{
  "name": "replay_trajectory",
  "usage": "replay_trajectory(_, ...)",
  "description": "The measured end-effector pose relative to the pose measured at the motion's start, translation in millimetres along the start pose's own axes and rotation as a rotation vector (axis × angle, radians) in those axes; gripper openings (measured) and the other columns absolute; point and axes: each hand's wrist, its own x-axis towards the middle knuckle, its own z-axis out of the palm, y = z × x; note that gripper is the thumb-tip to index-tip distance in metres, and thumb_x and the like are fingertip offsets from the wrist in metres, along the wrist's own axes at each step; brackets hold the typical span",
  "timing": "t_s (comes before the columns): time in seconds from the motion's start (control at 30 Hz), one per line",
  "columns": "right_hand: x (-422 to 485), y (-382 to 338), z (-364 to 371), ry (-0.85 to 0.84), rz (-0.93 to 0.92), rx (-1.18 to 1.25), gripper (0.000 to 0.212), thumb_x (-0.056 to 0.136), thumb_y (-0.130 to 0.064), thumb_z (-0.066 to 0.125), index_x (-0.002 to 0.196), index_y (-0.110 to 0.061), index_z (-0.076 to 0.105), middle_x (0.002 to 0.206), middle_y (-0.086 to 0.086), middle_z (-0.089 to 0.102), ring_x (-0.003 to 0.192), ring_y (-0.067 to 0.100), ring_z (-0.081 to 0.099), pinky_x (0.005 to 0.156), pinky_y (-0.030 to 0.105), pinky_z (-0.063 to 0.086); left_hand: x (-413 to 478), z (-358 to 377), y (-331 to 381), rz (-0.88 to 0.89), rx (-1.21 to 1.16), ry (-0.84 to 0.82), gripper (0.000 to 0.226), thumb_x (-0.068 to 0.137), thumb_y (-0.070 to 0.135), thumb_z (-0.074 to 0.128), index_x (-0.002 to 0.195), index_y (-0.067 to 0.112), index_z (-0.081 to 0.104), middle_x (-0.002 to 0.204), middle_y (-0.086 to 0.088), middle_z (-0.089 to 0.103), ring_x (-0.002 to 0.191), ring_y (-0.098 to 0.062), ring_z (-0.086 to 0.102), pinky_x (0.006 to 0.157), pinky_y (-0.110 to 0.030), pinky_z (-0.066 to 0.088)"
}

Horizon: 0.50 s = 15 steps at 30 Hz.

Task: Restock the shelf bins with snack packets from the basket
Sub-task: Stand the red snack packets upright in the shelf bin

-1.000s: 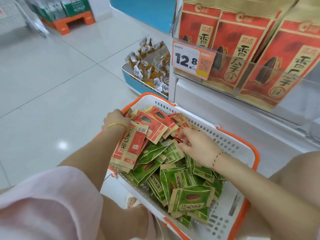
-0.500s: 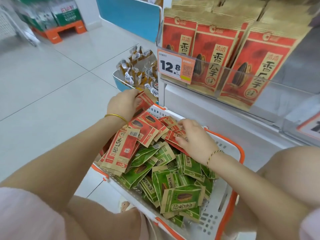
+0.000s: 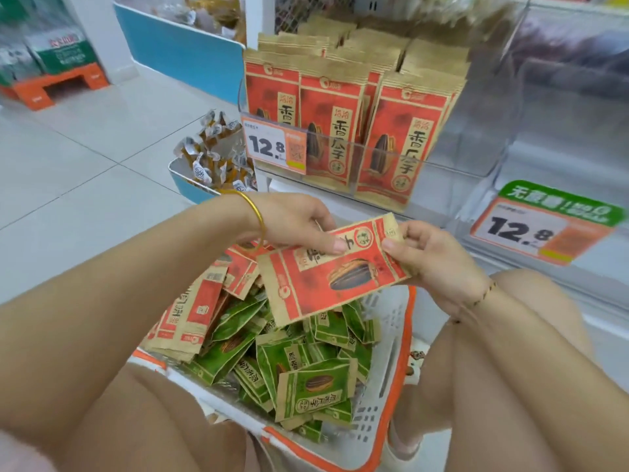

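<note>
1. L hand (image 3: pixel 292 221) is pinching the top edge of a red-and-kraft-paper snack packet w/ a sunflower-seed picture (image 3: pixel 335 275), thumb on the printed face, fingers curling behind.
2. R hand (image 3: pixel 439 264) is gripping the same packet at its right end, thumb in front, other fingers bent round the back.
3. Packet is being held flat-ish and tilted, right end higher, above the white perforated plastic basket w/ orange rim (image 3: pixel 381 424) and just below the shelf front.
4. Basket is sitting betw. the person's knees; small green seed packets (image 3: pixel 308 386) are lying loose in its middle and near side, and more red-and-kraft packets (image 3: pixel 194 310) are leaning in a stack at its left side.
5. Clear acrylic shelf bin (image 3: pixel 439 178) is standing straight ahead, w/ big red-and-kraft seed bags (image 3: pixel 332 120) upright in rows inside.
6. White-and-orange price tag reading 12.8 (image 3: pixel 272 146) is hanging on that bin's front left; a 2nd 12.8 tag w/ green top (image 3: pixel 541 228) is showing further right.
7. Thin gold bangle (image 3: pixel 257 216) is sitting on the L wrist; a thin cord bracelet (image 3: pixel 483 294) on the R wrist.
8. Blue-and-white tub of small wrapped snacks (image 3: pixel 212 158) is standing on the floor left of the shelf.
</note>
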Motion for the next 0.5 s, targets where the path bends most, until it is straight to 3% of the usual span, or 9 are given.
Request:
replay_trajectory(0.07, -6, -2, -16, 0.111, 0.014, 0.085, 0.015, 0.092, -0.003, 0.054, 0.079, -0.011, 0.05, 0.059, 0.0, 0.068, 0.049, 0.008, 0.064, 0.051, 0.025, 0.057, 5, -10, 5, -0.019, 0.072, -0.047, 0.022, 0.083, 0.031, 0.069, 0.1, 0.02, 0.06, 0.1, -0.003, 0.07, 0.086, -0.018, 0.07, 0.078, -0.034, 0.057)
replay_trajectory(0.13, -11, -2, -22, 0.147, 0.035, 0.08, 0.015, 0.091, -0.003, 0.057, 0.081, -0.011, 0.05, 0.072, 0.007, 0.071, 0.056, 0.011, 0.068, 0.056, 0.028, 0.059, 10, -19, 10, 0.0, -0.003, 0.007, 0.017, 0.083, 0.018, 0.07, 0.098, 0.014, 0.063, 0.098, -0.006, 0.071, 0.084, -0.02, 0.071, 0.073, -0.033, 0.059)
replay_trajectory(0.2, -11, -1, -29, 0.256, -0.044, -0.254, 0.016, 0.086, -0.01, 0.066, 0.092, -0.013, 0.052, 0.098, 0.011, 0.067, 0.08, 0.016, 0.069, 0.072, 0.035, 0.059, 15, -29, 21, 0.059, -0.034, 0.097, 0.012, 0.081, 0.014, 0.071, 0.091, 0.016, 0.066, 0.091, -0.002, 0.071, 0.077, -0.014, 0.07, 0.064, -0.023, 0.057)
replay_trajectory(0.23, -11, -2, -30, 0.321, -0.12, -0.503, 0.028, 0.082, -0.016, 0.071, 0.102, -0.014, 0.052, 0.109, 0.008, 0.062, 0.095, 0.018, 0.064, 0.085, 0.037, 0.054, 15, -33, 29, 0.096, -0.04, 0.124, 0.01, 0.08, 0.014, 0.072, 0.087, 0.018, 0.067, 0.086, 0.0, 0.071, 0.072, -0.009, 0.069, 0.061, -0.019, 0.055)
replay_trajectory(0.27, -12, -4, -29, 0.345, -0.221, -0.736, 0.044, 0.078, -0.021, 0.075, 0.115, -0.013, 0.052, 0.117, 0.005, 0.057, 0.108, 0.019, 0.057, 0.095, 0.033, 0.046, 16, -36, 36, 0.129, -0.038, 0.145, 0.009, 0.08, 0.014, 0.073, 0.085, 0.019, 0.068, 0.082, 0.002, 0.071, 0.068, -0.007, 0.067, 0.06, -0.019, 0.055)
replay_trajectory(0.33, -12, -14, -26, 0.312, -0.422, -1.023, 0.065, 0.075, -0.032, 0.076, 0.13, -0.014, 0.048, 0.123, 0.002, 0.053, 0.117, 0.018, 0.048, 0.098, 0.025, 0.034, 19, -41, 50, 0.178, 0.012, 0.197, 0.009, 0.079, 0.018, 0.074, 0.085, 0.022, 0.069, 0.081, 0.004, 0.071, 0.07, -0.008, 0.066, 0.068, -0.024, 0.055)
replay_trajectory(0.4, -11, -29, -23, 0.269, -0.45, -1.026, 0.071, 0.076, -0.037, 0.074, 0.137, -0.02, 0.042, 0.116, -0.004, 0.055, 0.108, 0.014, 0.052, 0.093, 0.026, 0.039, 21, -42, 62, 0.223, 0.048, 0.252, 0.012, 0.077, 0.02, 0.076, 0.086, 0.024, 0.068, 0.081, 0.007, 0.069, 0.073, -0.007, 0.065, 0.07, -0.023, 0.054)
replay_trajectory(0.5, -3, -49, -26, 0.105, -0.289, -0.624, 0.055, 0.081, -0.03, 0.071, 0.13, -0.024, 0.049, 0.102, -0.007, 0.063, 0.09, 0.012, 0.064, 0.083, 0.037, 0.054, 23, -42, 79, 0.316, -0.046, 0.331, 0.011, 0.076, 0.016, 0.076, 0.082, 0.018, 0.067, 0.07, 0.009, 0.065, 0.056, 0.002, 0.061, 0.05, -0.015, 0.049)
